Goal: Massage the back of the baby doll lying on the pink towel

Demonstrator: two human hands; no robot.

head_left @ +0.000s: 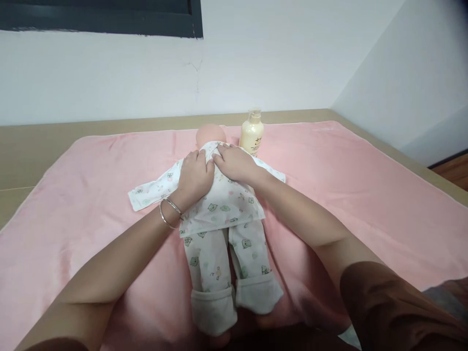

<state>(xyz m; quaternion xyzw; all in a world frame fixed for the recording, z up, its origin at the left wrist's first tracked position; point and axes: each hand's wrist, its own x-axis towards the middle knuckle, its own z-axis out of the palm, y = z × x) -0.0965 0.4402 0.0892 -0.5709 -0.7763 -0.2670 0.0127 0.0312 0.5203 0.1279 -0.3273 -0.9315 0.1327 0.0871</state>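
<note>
A baby doll (211, 134) lies stretched out on a pink blanket (347, 195), its bald head away from me; no face shows. It wears a white printed long-sleeved top (223, 207) and matching trousers (246, 248) with turned-up cuffs. My left hand (196, 175), with silver bangles at the wrist, rests flat on the upper left of the top. On the upper right, my right hand (236, 162) also lies flat, fingers stretched out and pointing inward. Both hands touch the cloth without gripping it. Most of the doll's right-hand sleeve is hidden behind my right hand and forearm.
A cream pump bottle (252, 132) stands upright on the blanket, right of the doll's head. Behind it run a pale wooden edge (292, 116) and a white wall (127, 78). A dark frame (109, 22) is set high at the left.
</note>
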